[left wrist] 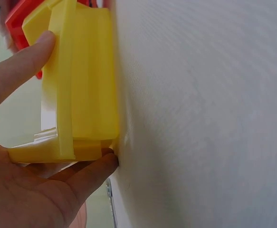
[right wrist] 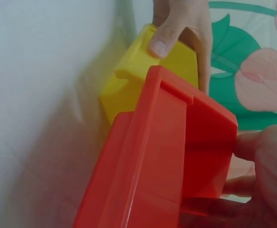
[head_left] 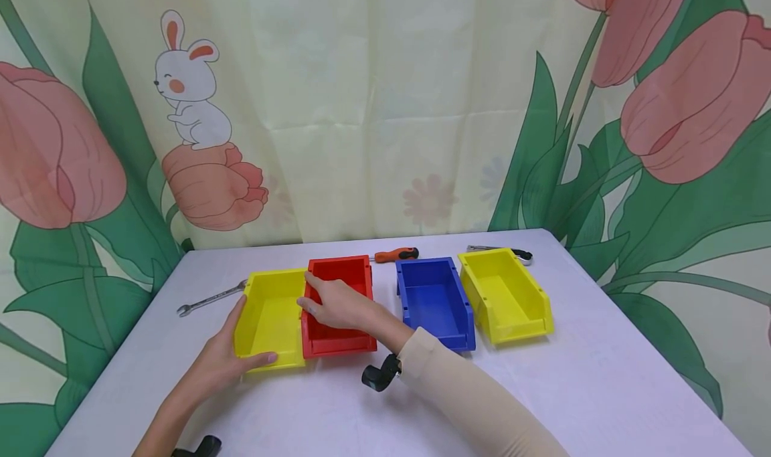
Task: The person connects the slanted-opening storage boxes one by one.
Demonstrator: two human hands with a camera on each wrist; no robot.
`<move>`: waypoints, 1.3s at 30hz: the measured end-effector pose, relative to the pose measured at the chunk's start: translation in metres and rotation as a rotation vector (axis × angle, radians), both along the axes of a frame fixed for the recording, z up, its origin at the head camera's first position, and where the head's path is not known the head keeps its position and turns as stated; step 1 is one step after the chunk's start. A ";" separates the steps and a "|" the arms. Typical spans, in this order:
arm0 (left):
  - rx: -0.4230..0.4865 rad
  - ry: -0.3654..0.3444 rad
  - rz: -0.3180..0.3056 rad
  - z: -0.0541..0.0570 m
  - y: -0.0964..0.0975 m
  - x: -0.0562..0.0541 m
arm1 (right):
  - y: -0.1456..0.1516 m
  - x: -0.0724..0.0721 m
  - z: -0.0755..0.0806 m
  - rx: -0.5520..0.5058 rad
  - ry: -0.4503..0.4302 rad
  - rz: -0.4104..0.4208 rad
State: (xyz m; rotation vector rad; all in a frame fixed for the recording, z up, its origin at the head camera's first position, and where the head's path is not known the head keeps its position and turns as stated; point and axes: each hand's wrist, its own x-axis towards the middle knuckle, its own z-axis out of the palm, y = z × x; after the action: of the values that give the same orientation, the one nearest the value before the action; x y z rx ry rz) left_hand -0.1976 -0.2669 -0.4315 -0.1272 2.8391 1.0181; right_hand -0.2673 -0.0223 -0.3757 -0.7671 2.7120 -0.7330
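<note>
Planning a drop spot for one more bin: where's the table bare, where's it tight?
Bare: table right of the far-right yellow bin, out to the edge, plus the near area right of the sleeve. Tight: strip between red bin and blue bin. Crowded: far-left yellow bin close beside the red one, left hand and right hand there, wrench alongside.

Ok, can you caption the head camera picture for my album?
Left fingers grip the leftmost yellow bin; right fingers touch the red bin.

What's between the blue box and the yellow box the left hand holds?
The red box, with the right hand across it, then a strip of white table. The head view shows it.
</note>
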 end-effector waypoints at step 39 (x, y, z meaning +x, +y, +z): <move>-0.016 -0.014 0.011 0.002 0.001 0.001 | 0.000 0.000 -0.019 -0.004 -0.033 -0.014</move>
State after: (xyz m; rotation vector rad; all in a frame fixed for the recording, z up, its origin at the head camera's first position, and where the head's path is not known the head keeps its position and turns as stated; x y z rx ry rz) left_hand -0.1965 -0.2655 -0.4297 -0.1506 2.8378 0.9925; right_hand -0.2669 -0.0226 -0.3946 -0.7311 2.6893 -0.7477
